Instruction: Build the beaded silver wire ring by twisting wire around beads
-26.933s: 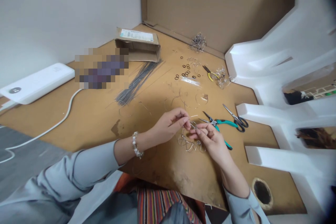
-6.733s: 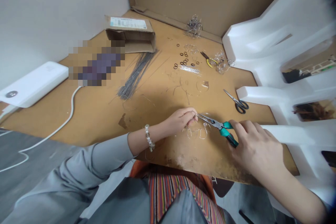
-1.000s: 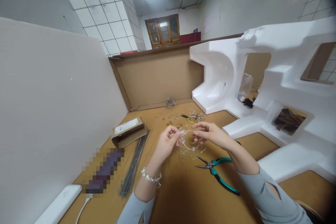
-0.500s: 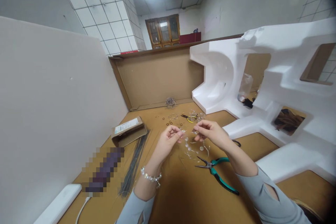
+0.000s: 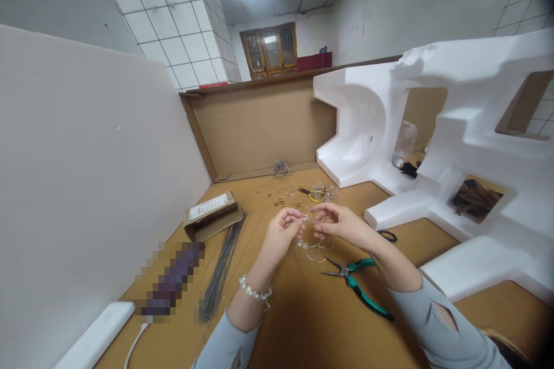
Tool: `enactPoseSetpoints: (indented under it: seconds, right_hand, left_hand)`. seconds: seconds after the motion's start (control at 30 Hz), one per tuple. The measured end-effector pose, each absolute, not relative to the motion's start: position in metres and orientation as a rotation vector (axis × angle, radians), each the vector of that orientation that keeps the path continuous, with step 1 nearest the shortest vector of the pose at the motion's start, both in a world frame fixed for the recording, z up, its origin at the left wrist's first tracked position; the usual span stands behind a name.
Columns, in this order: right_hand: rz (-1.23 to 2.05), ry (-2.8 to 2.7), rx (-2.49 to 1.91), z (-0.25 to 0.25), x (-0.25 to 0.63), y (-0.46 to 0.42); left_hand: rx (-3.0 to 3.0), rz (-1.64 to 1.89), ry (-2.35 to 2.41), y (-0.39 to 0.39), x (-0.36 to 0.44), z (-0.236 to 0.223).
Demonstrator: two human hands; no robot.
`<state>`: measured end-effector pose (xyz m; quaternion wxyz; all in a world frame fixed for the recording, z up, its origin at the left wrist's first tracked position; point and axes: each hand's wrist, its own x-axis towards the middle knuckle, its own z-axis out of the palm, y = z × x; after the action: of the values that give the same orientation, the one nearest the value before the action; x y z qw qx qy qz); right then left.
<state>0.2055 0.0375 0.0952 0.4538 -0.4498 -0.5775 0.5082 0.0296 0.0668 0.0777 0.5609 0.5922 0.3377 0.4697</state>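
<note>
My left hand (image 5: pixel 280 237) and my right hand (image 5: pixel 344 223) both pinch a looped silver wire piece with clear beads (image 5: pixel 310 245), which hangs below my fingertips. Its thin strands are partly hidden behind my fingers. Teal-handled needle-nose pliers (image 5: pixel 357 285) lie on the board below my right hand, not touching it. A beaded bracelet (image 5: pixel 255 292) circles my left wrist.
A bundle of grey wire rods (image 5: pixel 219 272) and a cardboard box (image 5: pixel 212 214) lie left of my hands. Farther off are small black rings (image 5: pixel 277 203), yellow-handled pliers (image 5: pixel 309 192) and a wire tangle (image 5: pixel 281 168). White foam (image 5: pixel 433 127) rises at right.
My view has tilted up from the earlier tabletop view. The pliers now lie on the board, out of my right hand. In the last moments, my hands have shifted the beaded wire, and its loop hangs differently.
</note>
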Motion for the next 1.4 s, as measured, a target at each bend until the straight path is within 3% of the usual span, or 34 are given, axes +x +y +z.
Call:
enactPoseSetpoints:
  seconds: [0.43,0.7,1.4]
  right_hand:
    - [1.225,-1.409,-1.217,0.088,0.202,0.043]
    - [1.231,-1.289,-1.198,0.096,0.205,0.044]
    - [1.355,-1.235,-0.97,0.092,0.214,0.046]
  left_hand:
    - [1.731,1.168,1.081,0.059,0.031,0.079]
    - [1.776,1.105,0.909,0.068,0.019,0.083]
    - [1.324,1.064,0.71,0.069,0.023,0.082]
